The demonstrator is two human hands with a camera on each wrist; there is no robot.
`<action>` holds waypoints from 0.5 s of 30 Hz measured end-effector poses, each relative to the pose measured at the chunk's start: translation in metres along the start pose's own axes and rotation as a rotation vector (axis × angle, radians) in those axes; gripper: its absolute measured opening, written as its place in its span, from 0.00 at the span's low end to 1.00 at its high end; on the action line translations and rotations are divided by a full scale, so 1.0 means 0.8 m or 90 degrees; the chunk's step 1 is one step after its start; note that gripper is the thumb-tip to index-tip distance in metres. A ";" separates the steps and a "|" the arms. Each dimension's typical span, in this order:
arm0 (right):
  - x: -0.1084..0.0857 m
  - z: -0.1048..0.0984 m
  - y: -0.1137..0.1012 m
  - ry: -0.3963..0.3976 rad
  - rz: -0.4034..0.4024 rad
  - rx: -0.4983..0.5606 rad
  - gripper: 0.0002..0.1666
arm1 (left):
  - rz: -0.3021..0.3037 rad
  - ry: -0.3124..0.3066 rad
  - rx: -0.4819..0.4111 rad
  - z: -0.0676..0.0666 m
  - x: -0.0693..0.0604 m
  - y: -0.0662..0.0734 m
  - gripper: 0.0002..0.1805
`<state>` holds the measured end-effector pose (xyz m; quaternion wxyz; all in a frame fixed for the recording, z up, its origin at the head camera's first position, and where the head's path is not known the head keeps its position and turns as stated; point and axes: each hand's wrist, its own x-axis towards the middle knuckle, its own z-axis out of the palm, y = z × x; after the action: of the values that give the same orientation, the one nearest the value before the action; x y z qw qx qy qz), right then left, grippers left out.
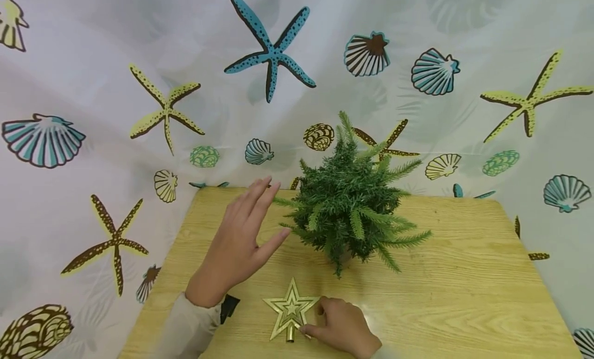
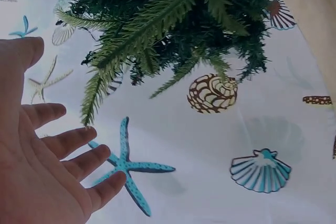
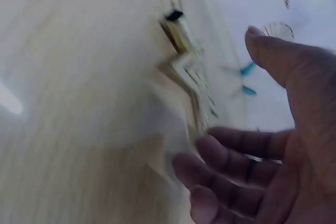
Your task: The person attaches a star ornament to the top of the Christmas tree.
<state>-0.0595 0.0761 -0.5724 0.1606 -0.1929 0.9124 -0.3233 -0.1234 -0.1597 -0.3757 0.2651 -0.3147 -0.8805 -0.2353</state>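
A small green artificial tree (image 1: 348, 204) (image 2: 184, 19) stands upright on the wooden table, its base mostly hidden by branches. Left of it my left hand (image 1: 236, 240) (image 2: 47, 150) is raised, fingers extended and thumb apart, holding nothing; the thumb tip is close to the branch tips. In front of the tree is a gold star (image 1: 291, 308) (image 3: 191, 77) with a short tube at its bottom. My right hand (image 1: 345, 325) (image 3: 262, 156) is at the star's right side, fingers bent by its edge and thumb spread away; whether the fingertips touch it is unclear.
The light wooden table (image 1: 445, 297) (image 3: 63, 129) reaches back to a white curtain (image 1: 371, 8) (image 2: 173, 198) printed with starfish and shells, which surrounds its back and sides. A small black piece (image 1: 229, 307) shows beside my left wrist.
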 end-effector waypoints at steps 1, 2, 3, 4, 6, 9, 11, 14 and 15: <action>0.003 0.004 -0.003 0.008 0.005 -0.018 0.32 | 0.011 -0.002 0.002 0.000 0.007 -0.001 0.41; 0.005 0.008 -0.006 0.015 0.010 -0.038 0.33 | 0.020 -0.007 0.004 -0.001 0.014 -0.001 0.40; 0.007 0.012 -0.009 0.022 0.016 -0.058 0.35 | 0.029 -0.013 0.004 -0.001 0.021 -0.001 0.39; 0.009 0.015 -0.012 0.027 0.023 -0.078 0.36 | 0.037 -0.018 0.004 -0.001 0.028 -0.001 0.38; 0.013 0.021 -0.017 0.033 0.044 -0.114 0.40 | 0.051 -0.032 -0.002 0.000 0.041 0.001 0.36; 0.018 0.029 -0.021 0.026 0.079 -0.149 0.43 | 0.062 -0.044 -0.010 0.004 0.057 0.005 0.33; 0.020 0.034 -0.022 0.014 0.099 -0.159 0.44 | 0.063 -0.050 -0.010 0.006 0.066 0.009 0.32; 0.024 0.041 -0.024 0.006 0.116 -0.159 0.47 | 0.065 -0.059 -0.001 0.009 0.079 0.017 0.30; 0.026 0.043 -0.025 0.004 0.121 -0.159 0.49 | 0.068 -0.064 0.005 0.010 0.083 0.020 0.29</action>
<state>-0.0583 0.0346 -0.5882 0.1620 -0.1230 0.9603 -0.1910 -0.1594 -0.1155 -0.3367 0.2339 -0.3713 -0.8758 -0.2011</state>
